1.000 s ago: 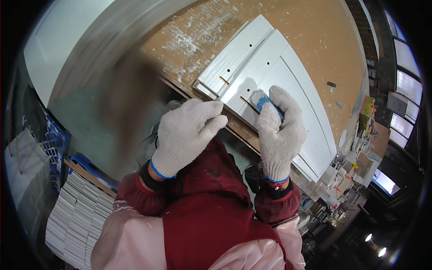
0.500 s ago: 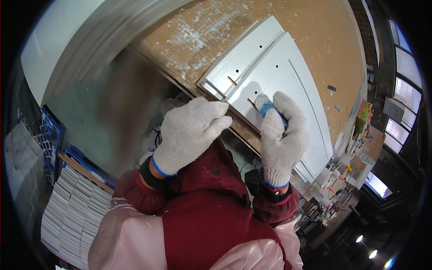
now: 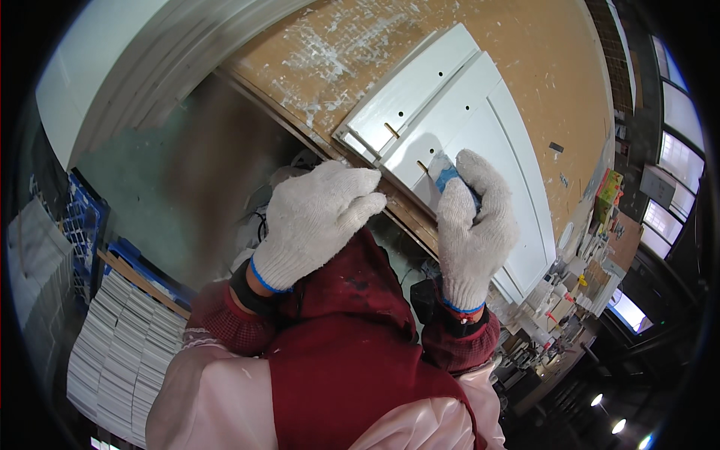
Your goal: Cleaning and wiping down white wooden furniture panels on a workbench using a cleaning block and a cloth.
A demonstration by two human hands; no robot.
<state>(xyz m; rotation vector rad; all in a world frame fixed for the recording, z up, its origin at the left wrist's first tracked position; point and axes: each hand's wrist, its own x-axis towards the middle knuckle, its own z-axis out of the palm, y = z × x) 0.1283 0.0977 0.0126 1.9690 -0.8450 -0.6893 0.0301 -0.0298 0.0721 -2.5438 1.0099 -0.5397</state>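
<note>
My left hand, in a white knit glove with a blue cuff, is just off the table's near edge. Its thumb and fingers are pinched together, and whatever may be between them is hidden. In my right hand, gloved the same way, is a small blue scraper with a greyish blade, over the near end of a white panel. That panel has a curved far side, small dark holes and a short slot. Along its left lies a second white panel, also with holes and a slot.
The brown worktable is smeared with white. A small dark block lies beyond the panels. Stacked white strips stand low on the left by a blue crate. Cluttered small items line the right.
The panels, table and right hand with the scraper appear slightly shifted to the right in view. My left hand stays nearly where it was, still pinched.
</note>
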